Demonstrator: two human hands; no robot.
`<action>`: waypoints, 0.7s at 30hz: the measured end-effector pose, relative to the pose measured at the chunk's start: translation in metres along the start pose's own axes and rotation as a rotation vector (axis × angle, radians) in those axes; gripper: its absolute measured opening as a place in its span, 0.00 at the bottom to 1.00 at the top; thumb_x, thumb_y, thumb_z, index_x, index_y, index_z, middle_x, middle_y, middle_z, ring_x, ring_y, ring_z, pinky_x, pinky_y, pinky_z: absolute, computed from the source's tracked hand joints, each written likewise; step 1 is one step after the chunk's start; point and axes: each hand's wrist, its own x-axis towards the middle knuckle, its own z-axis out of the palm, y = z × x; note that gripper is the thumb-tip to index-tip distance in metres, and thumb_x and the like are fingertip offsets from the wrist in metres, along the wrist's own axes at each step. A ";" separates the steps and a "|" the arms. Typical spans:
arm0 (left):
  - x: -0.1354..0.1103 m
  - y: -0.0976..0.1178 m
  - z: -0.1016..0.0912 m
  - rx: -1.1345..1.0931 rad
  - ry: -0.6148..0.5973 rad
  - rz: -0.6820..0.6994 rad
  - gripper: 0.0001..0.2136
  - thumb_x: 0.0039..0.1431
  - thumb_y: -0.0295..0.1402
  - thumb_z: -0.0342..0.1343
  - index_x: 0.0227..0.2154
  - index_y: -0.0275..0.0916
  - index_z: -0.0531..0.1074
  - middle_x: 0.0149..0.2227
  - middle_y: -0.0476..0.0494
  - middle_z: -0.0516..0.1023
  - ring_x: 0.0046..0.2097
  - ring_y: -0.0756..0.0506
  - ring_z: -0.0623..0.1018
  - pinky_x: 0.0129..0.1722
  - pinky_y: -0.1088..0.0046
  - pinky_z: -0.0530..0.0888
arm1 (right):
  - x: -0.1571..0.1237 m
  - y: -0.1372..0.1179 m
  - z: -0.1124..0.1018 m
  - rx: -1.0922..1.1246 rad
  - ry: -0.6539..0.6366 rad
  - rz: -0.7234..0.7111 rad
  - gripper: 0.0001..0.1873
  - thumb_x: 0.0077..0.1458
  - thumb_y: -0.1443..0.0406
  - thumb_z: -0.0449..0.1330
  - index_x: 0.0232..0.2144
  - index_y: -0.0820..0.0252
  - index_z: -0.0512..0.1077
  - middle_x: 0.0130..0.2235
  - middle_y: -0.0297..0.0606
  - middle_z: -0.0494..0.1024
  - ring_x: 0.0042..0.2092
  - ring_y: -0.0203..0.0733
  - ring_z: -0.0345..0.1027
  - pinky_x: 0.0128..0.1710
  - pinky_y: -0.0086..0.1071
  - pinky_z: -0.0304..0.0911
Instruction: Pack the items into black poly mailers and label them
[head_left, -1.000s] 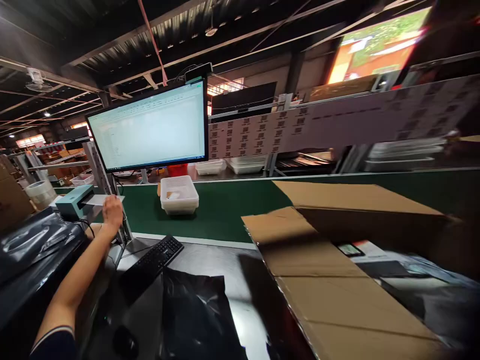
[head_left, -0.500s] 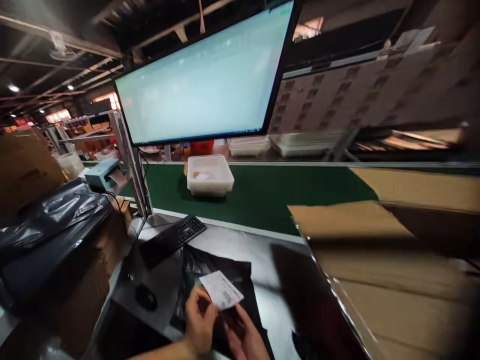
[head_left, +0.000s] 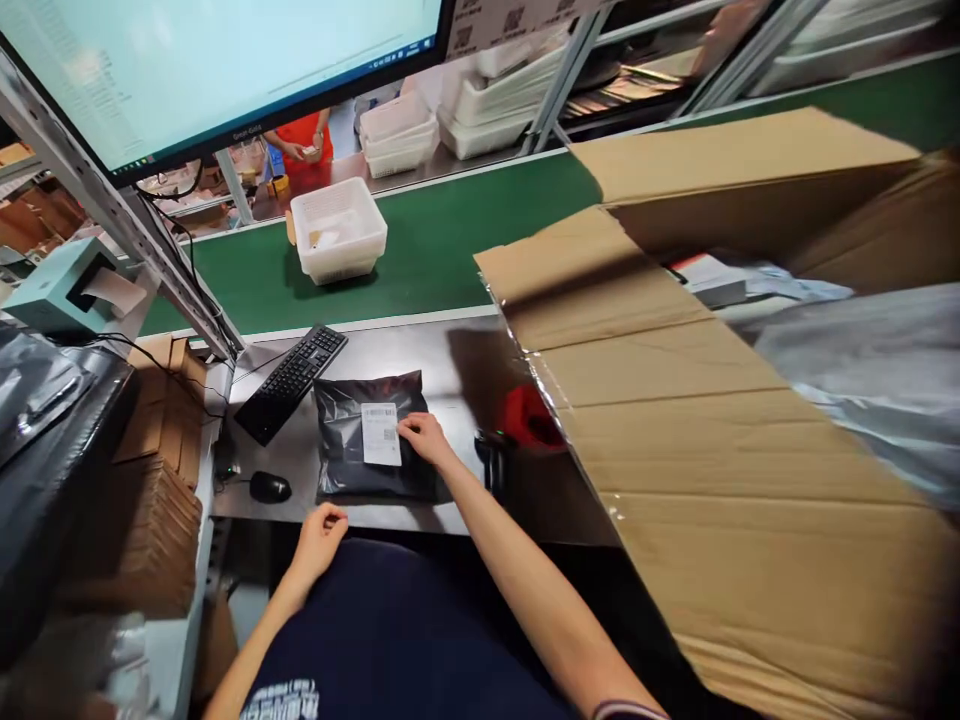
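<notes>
A black plastic mailer bag [head_left: 345,465] lies flat on the metal worktop, with a white shipping label [head_left: 381,436] on its face. My right hand [head_left: 424,438] reaches over the bag, its fingers closed at the label's right edge. The label looks flat against the plastic. My left hand [head_left: 321,532] is off the bag, near the worktop's front edge and close to my body. Its fingers are curled; whether anything is inside them is hidden. Left of the bag are a black mouse [head_left: 270,487] and a black keyboard [head_left: 292,382].
A large open cardboard box [head_left: 675,440] takes up the right side. Behind the worktop runs a green conveyor belt [head_left: 435,240] carrying a white basket [head_left: 341,265]. A monitor [head_left: 225,70] hangs above. At left stands a label printer [head_left: 67,285]. A person in red [head_left: 304,145] is beyond the belt.
The label, earlier held up in both hands, now lies on the bag. My left hand has drawn back toward my body, and my right hand stays at the label. The view has tilted down.
</notes>
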 end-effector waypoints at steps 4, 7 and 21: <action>0.005 0.000 -0.005 0.064 0.052 0.035 0.16 0.58 0.44 0.54 0.38 0.37 0.75 0.41 0.39 0.79 0.42 0.43 0.78 0.46 0.64 0.72 | 0.010 0.000 0.009 -0.344 0.065 -0.007 0.09 0.57 0.66 0.63 0.30 0.68 0.80 0.56 0.58 0.68 0.57 0.63 0.59 0.57 0.49 0.56; 0.008 0.002 -0.004 0.135 0.004 0.090 0.16 0.60 0.42 0.53 0.42 0.35 0.76 0.43 0.40 0.79 0.44 0.43 0.78 0.49 0.64 0.72 | -0.004 0.001 0.018 -0.506 0.119 -0.111 0.20 0.60 0.61 0.65 0.49 0.72 0.78 0.59 0.59 0.67 0.59 0.63 0.58 0.60 0.51 0.56; 0.021 0.015 -0.010 0.335 -0.049 0.273 0.15 0.68 0.40 0.50 0.45 0.36 0.77 0.46 0.40 0.79 0.49 0.42 0.78 0.52 0.64 0.70 | -0.001 -0.008 0.081 -0.767 0.278 -0.500 0.34 0.74 0.53 0.45 0.75 0.64 0.50 0.75 0.41 0.35 0.76 0.56 0.30 0.73 0.58 0.32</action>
